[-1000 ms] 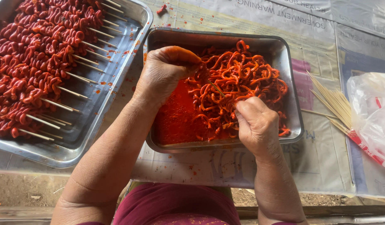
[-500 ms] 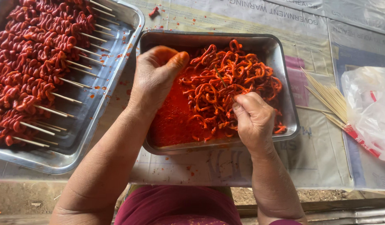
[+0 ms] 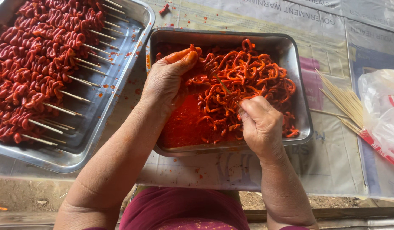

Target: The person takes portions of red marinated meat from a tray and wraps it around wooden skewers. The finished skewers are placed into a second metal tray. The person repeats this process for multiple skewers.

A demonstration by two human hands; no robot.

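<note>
Strips [image 3: 248, 81] of marinated meat, orange-red and slick, heaped in the right half of the steel tray [image 3: 290, 47] at centre; bare red sauce pooled in its near left corner. Left hand [image 3: 169, 81] cupped loosely over the tray's left side, fingers coated, thumb tip pressing into the heap, closed on nothing that can be made out. Right hand [image 3: 261, 123] curled shut at the heap's near edge, pinching what looks like a thin wooden skewer [image 3: 224, 87] that slants up into the strips (only a short length visible, so not certain).

Risks, as judged from this:
- Slippery fingers: easy to lose the pinch, drop a strip back, or let the stick twist.
- Pointed stick buried among the strips, close to the left fingers: a prick likely if pushed blind.
- Tray near the front edge of the worktop [image 3: 333, 170]: hard pressure on the near rim could tip it and slop sauce toward the lap.
- Sauce already spattered on the newspaper [image 3: 197, 170] lining: soaking and tearing possible.

Further out: second tray [image 3: 120, 106] at left, touching or nearly touching the first, packed with finished skewers, bare ends pointing right (snag hazard for the left forearm). Spare sticks [image 3: 342, 102] fanned at right, beside a white plastic bag [image 3: 382, 106], well apart from the sauce.
</note>
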